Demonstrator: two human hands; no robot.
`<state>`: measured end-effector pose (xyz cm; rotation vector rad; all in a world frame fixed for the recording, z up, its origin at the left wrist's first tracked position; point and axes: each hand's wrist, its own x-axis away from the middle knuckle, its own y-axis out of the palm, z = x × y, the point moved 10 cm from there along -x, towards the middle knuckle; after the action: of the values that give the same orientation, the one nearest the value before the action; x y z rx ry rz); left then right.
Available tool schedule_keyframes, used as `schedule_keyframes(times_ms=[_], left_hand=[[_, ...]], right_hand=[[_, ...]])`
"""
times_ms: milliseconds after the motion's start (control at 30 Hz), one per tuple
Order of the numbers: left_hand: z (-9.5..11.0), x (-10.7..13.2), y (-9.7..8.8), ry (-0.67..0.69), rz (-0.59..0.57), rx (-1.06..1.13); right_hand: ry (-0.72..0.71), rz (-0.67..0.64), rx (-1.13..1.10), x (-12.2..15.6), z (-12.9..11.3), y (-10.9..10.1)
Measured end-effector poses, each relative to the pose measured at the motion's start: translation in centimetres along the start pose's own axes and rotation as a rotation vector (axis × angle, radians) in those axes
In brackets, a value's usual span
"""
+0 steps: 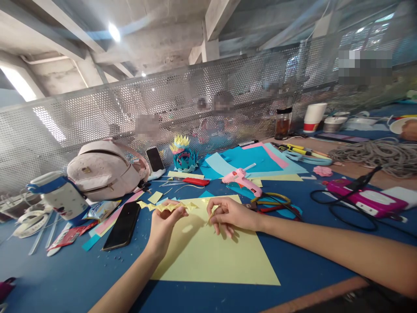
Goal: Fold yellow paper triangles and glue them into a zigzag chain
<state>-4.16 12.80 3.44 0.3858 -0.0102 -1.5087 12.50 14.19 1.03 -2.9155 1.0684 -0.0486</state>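
My left hand (167, 221) pinches a strip of folded yellow paper points (148, 205), which sticks out on both sides of the fingers. My right hand (230, 214) is closed, thumb against fingers, on a small yellow paper piece (212, 213), partly covered by the fingers. Both hands are over a large pale yellow paper sheet (215, 261) lying flat on the blue table. Just beyond the right hand lies a pink hot glue gun (241, 180). Farther back stands a paper lotus (184, 156) with blue lower petals and yellow top points.
A black phone (123, 226) lies left of the sheet, near a bottle (60, 195) and a pink backpack (100, 169). A red utility knife (196, 181) and colored paper (257, 158) lie behind. Yellow-handled pliers (272, 200), a magenta device (366, 198) and rope (378, 154) are at right.
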Motion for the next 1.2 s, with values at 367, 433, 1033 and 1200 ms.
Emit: schedule_keyframes(times_ms=[367, 433, 1033, 1200], left_hand=[[-0.3, 0.2, 0.6, -0.053, -0.043, -0.041], [-0.3, 0.2, 0.7, -0.057, -0.044, -0.048], [-1.5, 0.3, 0.0, -0.103, -0.008, -0.195], [-1.7, 0.6, 0.4, -0.123, -0.011, -0.234]], right_hand=[[0.002, 0.169, -0.073, 0.1, -0.1, -1.2], [0.037, 0.192, -0.132, 0.2, 0.2, -1.4], [-0.274, 0.408, 0.121, 1.4, -4.2, -3.2], [-0.25, 0.367, 0.122, 1.2, -3.6, -2.7]])
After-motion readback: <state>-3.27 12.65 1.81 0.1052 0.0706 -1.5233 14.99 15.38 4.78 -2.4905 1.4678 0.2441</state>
